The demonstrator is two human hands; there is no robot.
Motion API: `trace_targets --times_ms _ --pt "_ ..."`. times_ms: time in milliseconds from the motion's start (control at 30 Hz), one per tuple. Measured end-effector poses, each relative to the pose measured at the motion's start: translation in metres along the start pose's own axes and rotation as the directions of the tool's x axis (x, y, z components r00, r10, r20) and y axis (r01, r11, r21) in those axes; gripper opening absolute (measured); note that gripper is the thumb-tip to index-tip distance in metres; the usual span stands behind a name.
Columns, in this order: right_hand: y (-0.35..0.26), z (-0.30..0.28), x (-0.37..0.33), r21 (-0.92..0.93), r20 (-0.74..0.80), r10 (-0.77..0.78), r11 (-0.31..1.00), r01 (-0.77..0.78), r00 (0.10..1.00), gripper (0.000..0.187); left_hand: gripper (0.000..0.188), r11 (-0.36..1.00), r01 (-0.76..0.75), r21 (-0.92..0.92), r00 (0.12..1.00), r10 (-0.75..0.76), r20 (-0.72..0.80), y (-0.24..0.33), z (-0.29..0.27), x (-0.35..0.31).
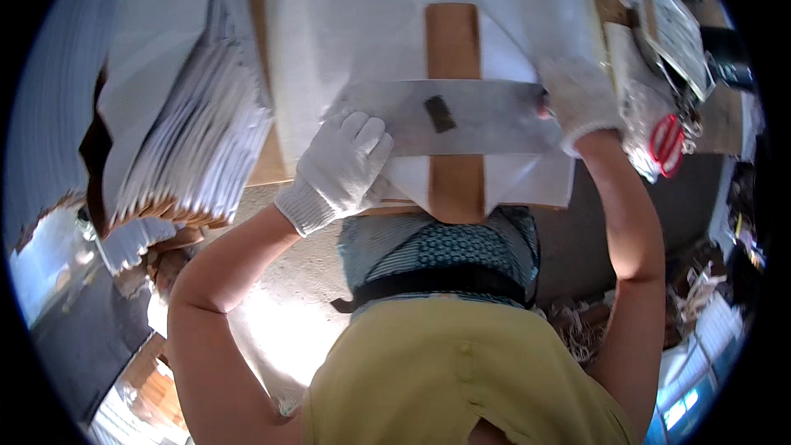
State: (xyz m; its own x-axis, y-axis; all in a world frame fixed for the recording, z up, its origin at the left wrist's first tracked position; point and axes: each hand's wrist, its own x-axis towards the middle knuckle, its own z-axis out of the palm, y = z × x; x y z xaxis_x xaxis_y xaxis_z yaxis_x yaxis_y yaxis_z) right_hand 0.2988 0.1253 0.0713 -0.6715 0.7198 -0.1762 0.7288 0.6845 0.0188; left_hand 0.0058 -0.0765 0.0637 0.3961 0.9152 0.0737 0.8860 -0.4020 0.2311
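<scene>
There is one view only, from a camera on the person's head; it looks steeply down, close over the bench (272, 166) and the person's own chest; both forearms come up from the bottom edge; the round lens bends straight edges near the rim; the corners are black; no second view shares the scene.

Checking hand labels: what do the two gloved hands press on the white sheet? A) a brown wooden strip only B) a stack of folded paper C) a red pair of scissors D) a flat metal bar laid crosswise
D: the left hand and right hand each rest on an end of the grey metal bar, which lies across the white sheet and the brown strip.
</scene>
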Motion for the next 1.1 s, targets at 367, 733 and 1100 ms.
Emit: trace_targets --times_ms 367,733,1100 --pt "0.022 0.002 -0.055 0.438 0.173 -0.101 0.899 0.016 0.980 0.053 0.019 0.949 0.028 -0.314 0.988 -0.074 -0.138 0.006 0.039 0.019" --pt "-0.006 0.008 -0.039 0.263 0.076 -0.059 0.964 0.037 0.995 0.048 0.049 0.721 0.604 -0.341 0.775 -0.631 0.039 0.028 0.028 0.041" --pt "-0.002 0.016 -0.012 0.212 0.091 0.186 0.956 -0.201 0.978 0.111 0.035 0.443 0.644 -0.624 0.697 -0.675 0.241 -0.019 0.021 0.086"
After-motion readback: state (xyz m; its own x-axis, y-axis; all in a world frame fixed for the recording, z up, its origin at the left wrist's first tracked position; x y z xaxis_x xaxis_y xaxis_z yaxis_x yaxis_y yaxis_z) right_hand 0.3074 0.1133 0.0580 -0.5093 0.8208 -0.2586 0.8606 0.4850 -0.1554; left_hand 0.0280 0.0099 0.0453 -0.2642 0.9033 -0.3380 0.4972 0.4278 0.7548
